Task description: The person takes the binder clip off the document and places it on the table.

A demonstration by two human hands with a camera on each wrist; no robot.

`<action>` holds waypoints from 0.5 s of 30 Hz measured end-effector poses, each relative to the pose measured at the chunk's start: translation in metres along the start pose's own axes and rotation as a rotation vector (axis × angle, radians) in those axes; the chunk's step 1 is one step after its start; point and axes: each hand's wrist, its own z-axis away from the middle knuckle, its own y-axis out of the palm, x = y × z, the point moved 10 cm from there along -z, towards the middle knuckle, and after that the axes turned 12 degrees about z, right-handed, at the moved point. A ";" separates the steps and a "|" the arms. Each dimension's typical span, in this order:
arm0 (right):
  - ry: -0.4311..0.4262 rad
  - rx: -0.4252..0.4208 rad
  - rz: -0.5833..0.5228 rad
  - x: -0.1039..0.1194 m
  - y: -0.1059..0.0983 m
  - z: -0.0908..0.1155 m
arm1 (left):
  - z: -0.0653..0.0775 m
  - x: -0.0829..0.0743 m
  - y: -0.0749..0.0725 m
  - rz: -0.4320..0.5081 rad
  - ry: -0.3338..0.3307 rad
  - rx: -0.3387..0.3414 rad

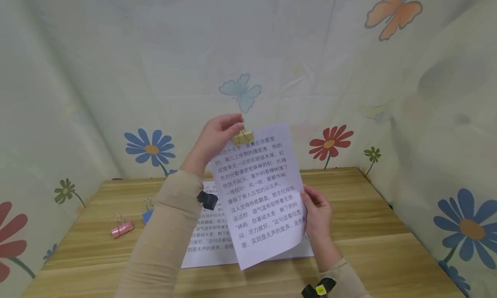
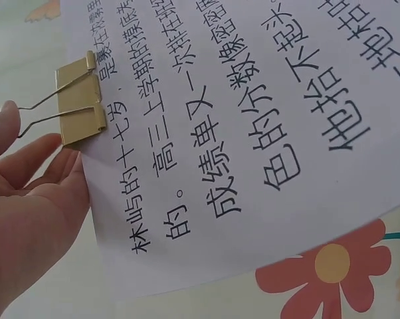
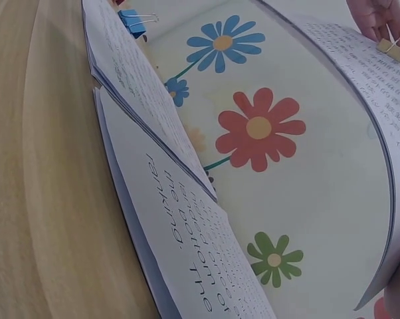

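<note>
A yellow binder clip (image 1: 243, 138) sits on the top edge of a thin sheaf of printed paper (image 1: 260, 194), which is raised and tilted above the table. With thumb and fingers my left hand (image 1: 216, 136) pinches the clip's wire handles; the left wrist view has the thumb on the looped ends of the clip (image 2: 80, 109) and the other fingers behind the paper. My right hand (image 1: 319, 211) grips the sheaf by its lower right edge, thumb in front. Its other fingers are partly hidden behind the sheets.
Beneath the held sheaf, more printed paper (image 1: 209, 252) lies on the wooden table (image 1: 372, 229). English text shows on one stack (image 3: 177, 232) in the right wrist view. A pink binder clip (image 1: 122, 229) and a blue binder clip (image 1: 146, 216) stand at the left. Flowered cloth (image 1: 155, 73) hangs behind.
</note>
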 end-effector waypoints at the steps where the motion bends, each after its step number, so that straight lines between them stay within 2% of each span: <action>1: -0.001 -0.002 -0.002 0.000 0.000 0.000 | 0.000 0.000 0.000 0.009 0.004 0.003; 6: -0.004 -0.006 -0.004 -0.001 0.001 0.001 | 0.001 -0.002 0.001 0.049 0.015 -0.002; 15: 0.011 -0.003 0.006 -0.003 0.002 0.003 | 0.004 -0.009 0.000 0.083 0.051 -0.076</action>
